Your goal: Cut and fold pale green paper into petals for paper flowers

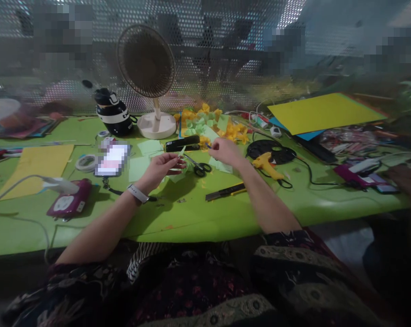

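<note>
My left hand (162, 169), with a white watch at the wrist, pinches a small piece of pale green paper (182, 152) above the green table (178, 213). My right hand (225, 151) is closed on a small thin object I cannot make out, beside the pile of yellow and green paper pieces (210, 122). Black-handled scissors (198, 167) lie on the table between my two hands. More pale green paper sheets (147, 150) lie under and behind my left hand.
A yellow glue gun (267, 164) with its black cord, a utility knife (225, 192), a black stapler (182, 144), tape rolls (86, 162), a phone (112, 160), a desk fan (147, 68), yellow sheets (323, 111), a magenta device (67, 202). Another person's hand (408, 179) rests at right.
</note>
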Available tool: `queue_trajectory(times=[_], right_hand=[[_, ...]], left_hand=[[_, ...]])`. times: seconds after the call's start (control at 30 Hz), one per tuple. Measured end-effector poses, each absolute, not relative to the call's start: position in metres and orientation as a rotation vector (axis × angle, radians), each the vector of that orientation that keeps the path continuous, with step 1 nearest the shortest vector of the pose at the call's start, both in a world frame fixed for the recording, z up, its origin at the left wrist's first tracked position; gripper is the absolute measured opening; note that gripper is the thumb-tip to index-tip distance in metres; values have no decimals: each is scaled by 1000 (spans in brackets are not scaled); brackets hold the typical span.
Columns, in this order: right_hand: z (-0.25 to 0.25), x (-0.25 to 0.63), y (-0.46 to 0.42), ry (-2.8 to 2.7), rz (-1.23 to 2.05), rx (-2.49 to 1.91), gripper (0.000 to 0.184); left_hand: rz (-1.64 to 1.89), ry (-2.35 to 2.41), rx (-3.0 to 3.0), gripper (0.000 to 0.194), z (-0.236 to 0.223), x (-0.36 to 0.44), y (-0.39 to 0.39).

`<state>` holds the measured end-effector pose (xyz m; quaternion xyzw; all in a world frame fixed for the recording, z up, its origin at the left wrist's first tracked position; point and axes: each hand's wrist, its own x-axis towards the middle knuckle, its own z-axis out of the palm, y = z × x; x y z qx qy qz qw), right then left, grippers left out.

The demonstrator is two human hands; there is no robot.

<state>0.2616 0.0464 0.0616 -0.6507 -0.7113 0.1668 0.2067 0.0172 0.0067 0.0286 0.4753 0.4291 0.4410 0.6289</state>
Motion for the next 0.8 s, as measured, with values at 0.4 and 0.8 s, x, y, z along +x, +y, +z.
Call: queue_trajectory(times=[0.4, 0.8], right_hand=[[36, 204, 17, -1427, 1263, -1219, 25], [34, 201, 19, -1310, 1103, -1197, 38]], left_hand=[[989, 948, 1112, 16, 26, 25, 3], [962, 938, 1157, 11, 26, 27, -1]])
